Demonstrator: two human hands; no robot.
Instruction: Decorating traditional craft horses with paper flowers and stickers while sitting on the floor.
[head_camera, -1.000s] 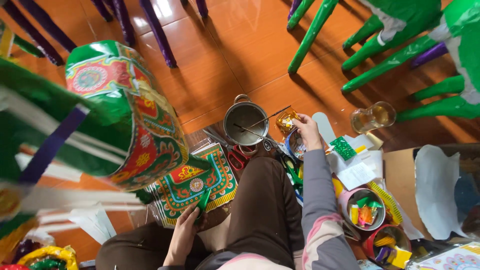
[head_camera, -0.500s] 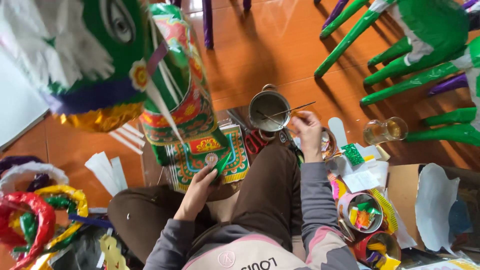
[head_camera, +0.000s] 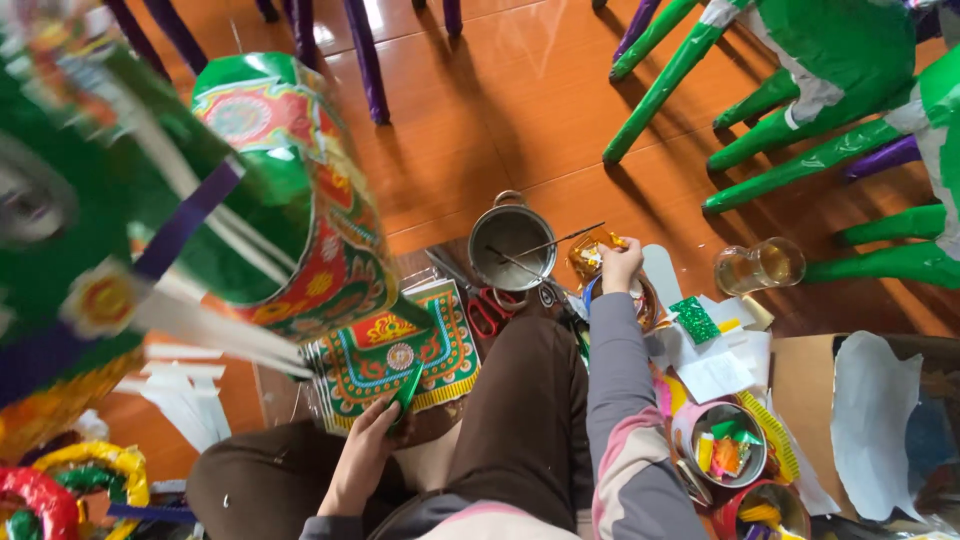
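The left hand (head_camera: 365, 455) pinches a narrow green paper strip (head_camera: 407, 385), fingers closed on its lower end, the strip lying over the near edge of a stack of patterned paper sheets (head_camera: 395, 355) in green, red and yellow on the floor just left of the knee. Up front, the right hand (head_camera: 620, 265) has its fingertips closed on a small yellow scrap (head_camera: 617, 240), held just above a gold foil piece (head_camera: 588, 258) and a round bowl (head_camera: 640, 300); how tight that grip is, I cannot tell. Just beside it to the left sits a metal pot (head_camera: 512, 248) with thin sticks across its rim, and red-handled scissors (head_camera: 488, 310) lie below the pot. To the right, a glass of amber liquid (head_camera: 760, 266) stands on the orange floor (head_camera: 480, 110), near a glittery green square (head_camera: 695, 320) and white paper sheets (head_camera: 715, 370). Lower right, a tin of coloured scraps (head_camera: 728, 455) sits beside a cardboard sheet (head_camera: 805, 390). Crowding the left foreground, a big green paper figure (head_camera: 270, 200) with red floral bands blocks much of the floor; green paper legs (head_camera: 780, 95) stand at top right.
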